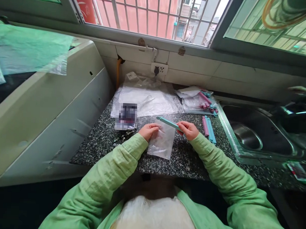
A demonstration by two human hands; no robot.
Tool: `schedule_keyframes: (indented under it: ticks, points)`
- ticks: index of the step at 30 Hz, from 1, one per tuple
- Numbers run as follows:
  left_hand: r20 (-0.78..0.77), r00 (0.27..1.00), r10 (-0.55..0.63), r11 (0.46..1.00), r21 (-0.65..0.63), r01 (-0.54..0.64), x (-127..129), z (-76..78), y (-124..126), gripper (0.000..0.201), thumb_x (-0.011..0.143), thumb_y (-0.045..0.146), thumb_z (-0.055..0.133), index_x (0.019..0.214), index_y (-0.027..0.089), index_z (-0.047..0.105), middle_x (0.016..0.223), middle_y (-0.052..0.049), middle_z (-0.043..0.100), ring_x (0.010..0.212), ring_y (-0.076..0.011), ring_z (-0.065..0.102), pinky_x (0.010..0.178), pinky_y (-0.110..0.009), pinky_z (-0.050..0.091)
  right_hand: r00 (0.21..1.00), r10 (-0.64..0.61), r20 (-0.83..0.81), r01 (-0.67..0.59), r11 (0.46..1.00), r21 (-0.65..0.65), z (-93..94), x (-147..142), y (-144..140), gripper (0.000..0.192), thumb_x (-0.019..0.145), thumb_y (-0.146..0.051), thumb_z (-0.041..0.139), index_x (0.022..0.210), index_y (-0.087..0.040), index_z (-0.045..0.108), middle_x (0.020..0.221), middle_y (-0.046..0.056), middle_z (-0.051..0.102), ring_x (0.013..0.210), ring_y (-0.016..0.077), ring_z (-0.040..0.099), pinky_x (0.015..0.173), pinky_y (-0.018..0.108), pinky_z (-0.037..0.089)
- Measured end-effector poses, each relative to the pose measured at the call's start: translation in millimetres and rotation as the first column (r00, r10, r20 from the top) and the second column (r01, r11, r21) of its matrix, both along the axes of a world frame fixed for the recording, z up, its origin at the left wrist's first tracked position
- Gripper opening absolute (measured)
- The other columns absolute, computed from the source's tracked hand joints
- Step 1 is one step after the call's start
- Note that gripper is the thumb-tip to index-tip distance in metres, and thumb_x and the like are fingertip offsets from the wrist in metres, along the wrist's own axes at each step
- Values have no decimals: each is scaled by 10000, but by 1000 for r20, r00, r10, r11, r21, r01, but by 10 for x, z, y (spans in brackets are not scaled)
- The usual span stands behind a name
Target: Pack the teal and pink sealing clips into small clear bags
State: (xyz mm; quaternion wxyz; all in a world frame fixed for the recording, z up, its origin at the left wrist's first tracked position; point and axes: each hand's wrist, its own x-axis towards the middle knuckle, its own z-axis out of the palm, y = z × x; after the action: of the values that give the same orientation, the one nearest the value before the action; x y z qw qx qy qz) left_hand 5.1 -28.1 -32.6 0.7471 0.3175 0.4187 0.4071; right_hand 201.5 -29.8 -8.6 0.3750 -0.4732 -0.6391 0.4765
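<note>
My left hand (149,131) pinches the upper left edge of a small clear plastic bag (162,142), which hangs over the speckled countertop. Between the fingers of my right hand (188,130) is one end of a teal bag clip (169,123); its other end points left across the top of the bag. To the right of my right hand, a pink clip (205,126) and teal clips (211,130) lie side by side on the counter. Left of my left hand lies a packet (126,116) whose front is blurred out.
Large clear plastic sheets (148,100) cover the back of the counter, below a wall socket (159,69). Bags with more pink and teal clips (203,101) lie at back right. A steel sink (266,133) is at right, a pale appliance (68,90) at left.
</note>
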Motion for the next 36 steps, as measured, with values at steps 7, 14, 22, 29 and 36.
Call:
schedule_keyframes:
  ticks: [7,14,22,29,36]
  points:
    - [-35,999,32,999,36,-30,29,-87,8,121,537,164,604,646,113,590,489,16,584,427,-88,501,462,-218,424,998,58,-29,-60,996,-71,-195,-22,-56,425,601,-560,577,704,-151,522,405,-78,428,356,46,358,370,197,261]
    - [-50,997,-53,985,164,61,-1,-67,6,190,466,123,553,647,110,610,577,-12,644,534,-113,560,525,-208,417,998,45,47,-42,996,-73,-261,-54,-63,360,592,-496,601,666,-149,539,435,-57,468,399,58,414,419,207,321]
    - [-58,998,-25,984,172,35,-10,-64,19,253,478,256,690,655,102,597,575,-30,651,534,-117,568,539,-215,414,996,12,86,-9,999,-42,-296,-39,-38,326,618,-469,588,682,-155,529,471,-35,511,430,80,467,461,221,377]
    - [-66,996,-58,988,142,67,9,-96,12,464,471,506,699,669,114,549,530,-50,646,457,-145,565,491,-253,427,929,-78,362,-42,949,313,-361,1,-75,238,633,-372,612,749,-172,554,531,-28,537,460,80,460,470,209,365]
    - [-94,995,-33,989,141,46,14,-106,12,490,441,557,691,625,122,559,519,-33,645,427,-131,553,470,-240,420,847,-240,475,-198,685,701,-335,-3,-71,151,751,-299,504,748,-174,588,664,42,590,587,120,520,557,231,425]
